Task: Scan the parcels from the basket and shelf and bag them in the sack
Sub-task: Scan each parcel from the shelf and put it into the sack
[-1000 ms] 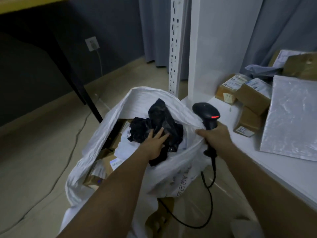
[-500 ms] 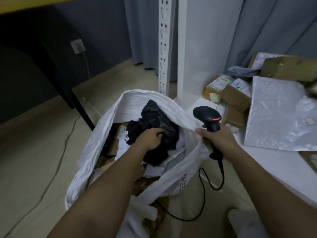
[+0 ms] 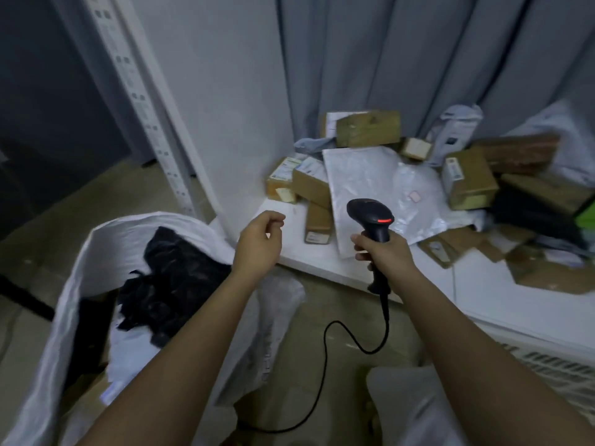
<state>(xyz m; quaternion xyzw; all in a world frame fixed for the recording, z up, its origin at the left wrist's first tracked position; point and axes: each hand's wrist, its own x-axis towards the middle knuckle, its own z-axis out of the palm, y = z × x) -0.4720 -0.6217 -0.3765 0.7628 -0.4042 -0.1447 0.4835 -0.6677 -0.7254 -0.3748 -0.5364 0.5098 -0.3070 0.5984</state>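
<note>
Right hand (image 3: pixel 384 254) grips the handle of the barcode scanner (image 3: pixel 373 220), fingers wrapped round it, head tipped toward the parcels; red indicator lit, cord (image 3: pixel 325 346) trailing to the floor. Judged: held ready so the next label can be read on pickup. Left hand (image 3: pixel 257 243) hangs empty above the shelf (image 3: pixel 289 252) edge, fingers loosely curled, holding nothing, between the sack (image 3: pixel 77 284) and the parcel pile; likely reaching for the next item. Sack stands open at left just beside the shelf, so each drop is short; a black bagged parcel (image 3: pixel 170 284) lies on top inside. Unscanned cardboard boxes (image 3: pixel 310 188) and a clear poly mailer (image 3: pixel 370 185) sit heaped on the shelf against the curtain (image 3: pixel 418 59).
</note>
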